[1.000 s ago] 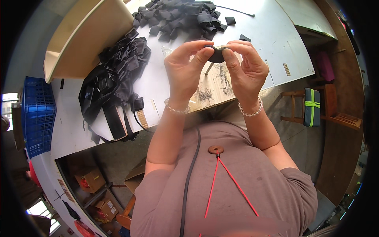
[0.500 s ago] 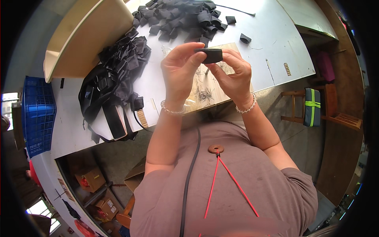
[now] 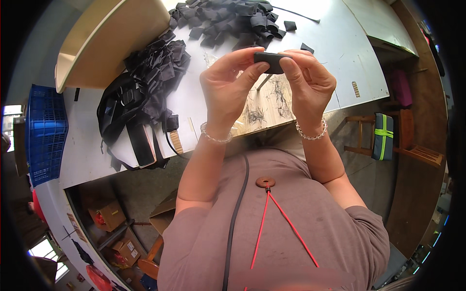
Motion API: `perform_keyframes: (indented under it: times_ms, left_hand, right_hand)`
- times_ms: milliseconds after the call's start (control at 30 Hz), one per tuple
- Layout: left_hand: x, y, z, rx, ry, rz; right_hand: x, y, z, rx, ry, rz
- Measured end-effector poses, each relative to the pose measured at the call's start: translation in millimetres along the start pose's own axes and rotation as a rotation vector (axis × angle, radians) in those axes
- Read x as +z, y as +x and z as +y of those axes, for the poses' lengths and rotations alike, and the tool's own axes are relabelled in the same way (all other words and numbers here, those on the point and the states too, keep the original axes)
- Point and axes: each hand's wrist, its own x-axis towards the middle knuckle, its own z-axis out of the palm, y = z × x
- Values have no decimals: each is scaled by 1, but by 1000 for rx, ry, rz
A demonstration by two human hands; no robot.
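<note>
Between my two hands a short black fabric loop (image 3: 273,62) is held up, pinched at both ends. My left hand (image 3: 232,80) grips its left end between thumb and fingers. At the other end, the thumb and fingers of my right hand (image 3: 308,80) close on it. Below the hands lies a light wooden board (image 3: 264,104) with dark scratch marks, and a thin metal peg (image 3: 265,82) stands up from it. Beyond the hands is a heap of similar black fabric loops (image 3: 228,22).
Left of the board, a pile of black straps and fabric pieces (image 3: 155,77) covers the white table (image 3: 194,92). A cream curved panel (image 3: 111,43) and a blue plastic crate (image 3: 46,131) stand farther left. To the right is a wooden stool with a dark cushion (image 3: 383,137).
My right hand has shifted right and turned, its thumb now on the near face of the black loop. The loop has moved slightly right. My view has shifted a little.
</note>
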Motion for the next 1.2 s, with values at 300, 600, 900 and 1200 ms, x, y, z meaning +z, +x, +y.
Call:
perform_keyframes:
  times_ms: [300, 600, 900, 1200]
  left_hand:
    - [11, 4, -5, -44, 88, -87]
    - [11, 4, -5, 151, 350, -165]
    - [7, 3, -8, -21, 177, -125]
    - [22, 17, 3, 93, 191, 65]
  right_hand:
    - [-14, -9, 10, 44, 227, 93]
    - [-20, -28, 29, 204, 443, 77]
    - [-14, -21, 19, 141, 340, 93]
    - [-1, 16, -3, 37, 190, 93]
